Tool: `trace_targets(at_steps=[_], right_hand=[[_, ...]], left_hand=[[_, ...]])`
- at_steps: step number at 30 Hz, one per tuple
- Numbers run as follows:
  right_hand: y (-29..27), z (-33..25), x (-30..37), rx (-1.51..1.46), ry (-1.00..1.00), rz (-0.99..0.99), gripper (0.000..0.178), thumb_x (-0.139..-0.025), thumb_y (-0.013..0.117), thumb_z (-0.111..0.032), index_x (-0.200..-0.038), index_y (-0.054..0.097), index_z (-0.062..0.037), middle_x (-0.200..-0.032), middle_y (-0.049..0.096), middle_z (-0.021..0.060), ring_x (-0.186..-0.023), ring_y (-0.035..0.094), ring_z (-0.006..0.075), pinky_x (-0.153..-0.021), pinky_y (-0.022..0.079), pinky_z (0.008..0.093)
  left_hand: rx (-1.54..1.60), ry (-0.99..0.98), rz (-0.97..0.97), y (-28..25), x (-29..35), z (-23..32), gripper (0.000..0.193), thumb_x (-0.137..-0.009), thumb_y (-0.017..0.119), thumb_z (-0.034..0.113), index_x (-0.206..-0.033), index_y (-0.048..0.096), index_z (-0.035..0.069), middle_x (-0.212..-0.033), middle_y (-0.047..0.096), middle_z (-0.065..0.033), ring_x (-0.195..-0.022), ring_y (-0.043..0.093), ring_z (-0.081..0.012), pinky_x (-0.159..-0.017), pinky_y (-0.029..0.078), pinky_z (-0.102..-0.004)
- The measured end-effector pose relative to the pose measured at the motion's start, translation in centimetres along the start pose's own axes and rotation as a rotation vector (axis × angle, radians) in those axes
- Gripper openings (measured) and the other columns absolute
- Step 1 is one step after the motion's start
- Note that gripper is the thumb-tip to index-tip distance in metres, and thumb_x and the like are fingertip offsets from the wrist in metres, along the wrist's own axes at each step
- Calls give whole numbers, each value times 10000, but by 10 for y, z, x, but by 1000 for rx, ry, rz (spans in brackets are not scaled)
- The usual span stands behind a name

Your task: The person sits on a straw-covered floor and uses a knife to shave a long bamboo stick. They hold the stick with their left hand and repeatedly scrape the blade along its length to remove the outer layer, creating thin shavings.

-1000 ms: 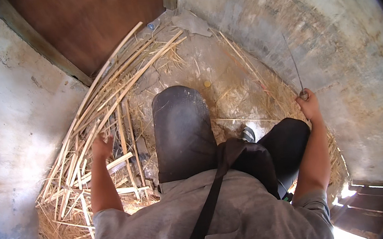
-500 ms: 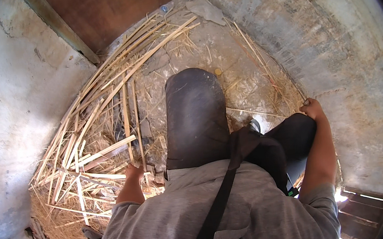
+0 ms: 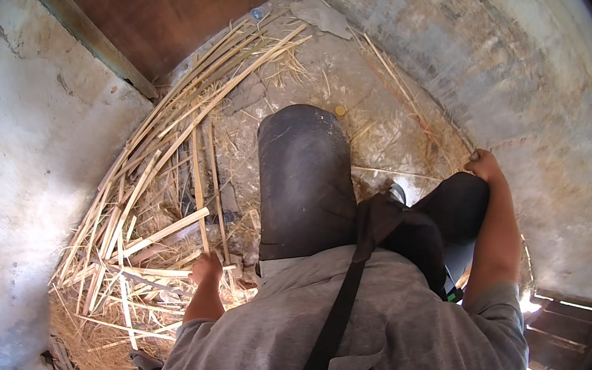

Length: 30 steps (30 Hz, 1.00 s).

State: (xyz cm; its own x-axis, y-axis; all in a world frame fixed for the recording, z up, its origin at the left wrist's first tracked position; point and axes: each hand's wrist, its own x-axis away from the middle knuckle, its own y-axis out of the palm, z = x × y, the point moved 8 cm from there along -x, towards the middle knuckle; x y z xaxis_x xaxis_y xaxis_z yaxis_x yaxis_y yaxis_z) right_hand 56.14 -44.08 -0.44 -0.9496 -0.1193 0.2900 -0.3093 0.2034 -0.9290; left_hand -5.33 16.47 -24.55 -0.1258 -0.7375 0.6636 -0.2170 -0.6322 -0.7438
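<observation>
My left hand (image 3: 206, 268) is low over the litter beside my left thigh, its fingers curled round the near end of a long pale bamboo strip (image 3: 199, 189). A thinner strip (image 3: 216, 187) stretches away parallel to it, just to its right. Next to my bent right knee (image 3: 457, 202), close to the right wall, is my right hand (image 3: 484, 164), its fingers closed. What lies in them, if anything, is too small to make out. A dark-clad knee (image 3: 301, 155) rises in the middle between both hands.
Many split strips (image 3: 153, 162) lie heaped along the left wall (image 3: 19, 160), over straw and shavings (image 3: 94, 346). A brown door panel (image 3: 179, 14) stands at the back. The right wall (image 3: 523, 105) curves close by my right arm. Loose straw (image 3: 442, 145) lies along its foot.
My left hand has turned slightly and its fingers sit a little differently at the strip's end. My right hand stays beside the knee, nearly still. The whole view has shifted very slightly.
</observation>
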Motion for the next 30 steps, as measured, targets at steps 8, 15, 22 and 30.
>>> trace_targets(at_steps=[8, 15, 22, 30], right_hand=[[7, -1, 2, -33, 19, -28, 391, -638, 797, -231, -924, 683, 10, -825, 703, 187, -803, 691, 308, -739, 525, 428], [19, 7, -7, -23, -6, -27, 430, -626, 802, -252, -957, 695, 2, -900, 719, 213, -882, 701, 360, -796, 529, 441], [13, 12, 0, -77, -35, 10, 387, -627, 795, -242, -912, 687, -3, -826, 705, 199, -819, 706, 330, -733, 529, 431], [15, 13, -3, -55, -36, 8, 549, -622, 776, -294, -1068, 704, 18, -1007, 721, 250, -970, 695, 396, -854, 531, 457]], left_hand=[[15, 99, 251, -32, 13, -14, 650, -1039, 281, 590, -1063, 695, 89, -993, 740, -187, -1018, 685, -375, -964, 391, -553], [6, 166, 455, -78, 44, -24, 601, -1017, 416, 561, -863, 713, 63, -821, 718, -211, -834, 692, -418, -825, 492, -520], [-113, 200, 528, -110, 78, -42, 541, -1010, 459, 530, -894, 716, 68, -839, 727, -190, -843, 689, -411, -798, 505, -542], [12, -11, 264, -99, 43, -83, 602, -1026, 425, 512, -1150, 688, -15, -1114, 699, -272, -1089, 652, -447, -959, 497, -516]])
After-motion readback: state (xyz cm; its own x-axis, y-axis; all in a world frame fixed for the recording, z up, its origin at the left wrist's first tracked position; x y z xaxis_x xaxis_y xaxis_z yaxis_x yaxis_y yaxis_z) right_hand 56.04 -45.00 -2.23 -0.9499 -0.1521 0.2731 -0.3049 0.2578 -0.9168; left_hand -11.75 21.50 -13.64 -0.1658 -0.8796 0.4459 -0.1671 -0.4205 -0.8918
